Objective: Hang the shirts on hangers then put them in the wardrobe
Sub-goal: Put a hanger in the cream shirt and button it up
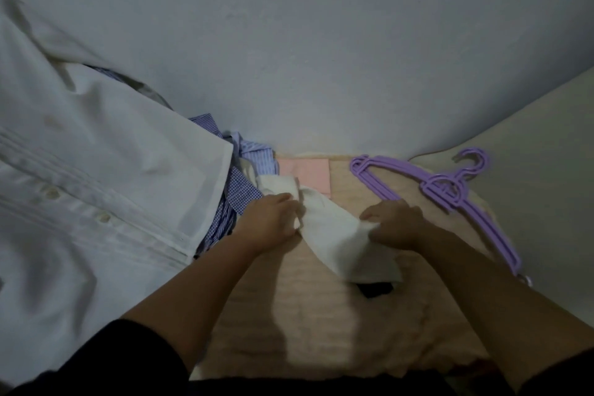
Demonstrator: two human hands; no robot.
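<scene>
Head view showed both hands curled onto a soft white cloth (334, 228) lying across a peach ribbed blanket (321, 325): the left hand (270, 222) gripped its upper end, the right hand (397, 223) pinched its right edge. Both forearms reached forward from dark sleeves. Purple plastic hangers (440, 193) lay stacked right of the hands; a large white buttoned shirt (80, 177) covered blue checked shirts (238, 190) at left.
</scene>
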